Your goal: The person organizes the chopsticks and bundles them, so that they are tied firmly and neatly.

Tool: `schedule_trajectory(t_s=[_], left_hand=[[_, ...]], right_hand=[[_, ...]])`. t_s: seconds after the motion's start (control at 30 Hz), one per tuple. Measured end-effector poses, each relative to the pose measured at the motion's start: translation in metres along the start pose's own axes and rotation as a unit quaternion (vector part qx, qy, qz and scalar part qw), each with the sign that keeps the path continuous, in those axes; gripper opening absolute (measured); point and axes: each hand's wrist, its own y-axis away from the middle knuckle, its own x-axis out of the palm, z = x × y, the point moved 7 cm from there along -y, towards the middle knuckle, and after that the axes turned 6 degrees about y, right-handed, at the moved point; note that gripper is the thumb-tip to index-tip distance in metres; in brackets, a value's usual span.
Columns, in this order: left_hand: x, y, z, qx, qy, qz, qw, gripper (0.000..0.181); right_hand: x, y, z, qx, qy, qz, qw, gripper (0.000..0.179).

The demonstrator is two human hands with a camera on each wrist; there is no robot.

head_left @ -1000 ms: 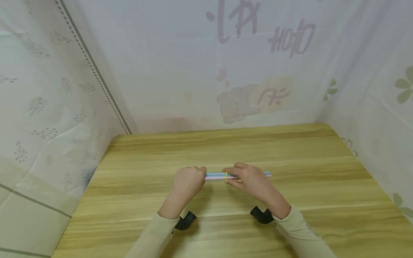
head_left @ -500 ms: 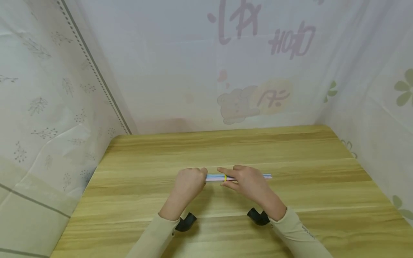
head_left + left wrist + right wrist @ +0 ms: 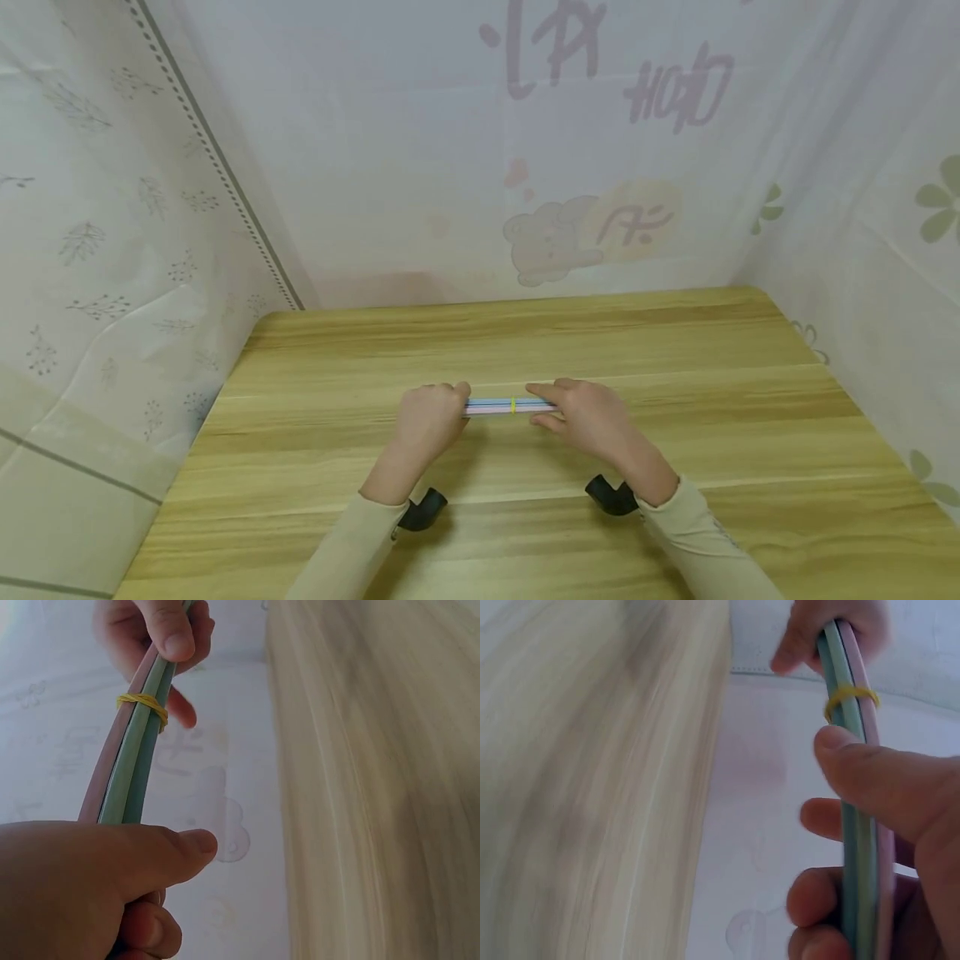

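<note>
A bundle of slim pastel sticks [image 3: 489, 407], pink, green and blue, runs level between the two hands above the table. One yellow rubber band [image 3: 513, 405] circles it near the middle of the exposed stretch. My left hand [image 3: 431, 423] grips the left end, thumb laid along it in the left wrist view. Farther right, my right hand [image 3: 597, 423] holds the other part; in the right wrist view its thumb [image 3: 881, 776] lies over the sticks just below the band, with fingers curled behind. Both ends of the bundle are hidden by the hands in the head view.
The wood-grain table [image 3: 525, 342] stretches under both hands, its back edge against a printed curtain [image 3: 390, 183]. Patterned cloth hangs at both sides. Black curved pieces [image 3: 423, 510] stick out at each wrist beside the sleeve cuffs.
The left hand and the banded bundle have shifted slightly left. The right hand has slid right along the sticks, away from the rubber band, and covers the right end that showed before.
</note>
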Motion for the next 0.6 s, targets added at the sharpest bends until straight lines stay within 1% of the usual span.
schedule_trajectory(t_s=[0.13, 0.27, 0.37, 0.47, 0.6], left_hand=[[0.003, 0.002, 0.003, -0.001, 0.012, -0.006, 0.9999, 0.03], [0.006, 0.005, 0.006, -0.007, 0.024, -0.004, 0.9997, 0.029], [0.009, 0.007, 0.008, -0.013, 0.032, 0.002, 0.9994, 0.029], [0.012, 0.009, 0.01, -0.015, 0.036, 0.008, 0.9992, 0.03], [0.017, 0.012, 0.011, -0.015, 0.043, 0.022, 0.9987, 0.031]], right_hand=[[0.0, 0.005, -0.01, 0.016, -0.014, 0.009, 0.9997, 0.037], [0.001, 0.01, -0.018, 0.029, -0.029, 0.021, 0.9989, 0.029], [0.003, 0.013, -0.022, 0.037, -0.043, 0.031, 0.9979, 0.026], [0.006, 0.017, -0.027, 0.046, -0.057, 0.042, 0.9964, 0.027], [0.011, 0.022, -0.029, 0.041, -0.074, 0.047, 0.9953, 0.023]])
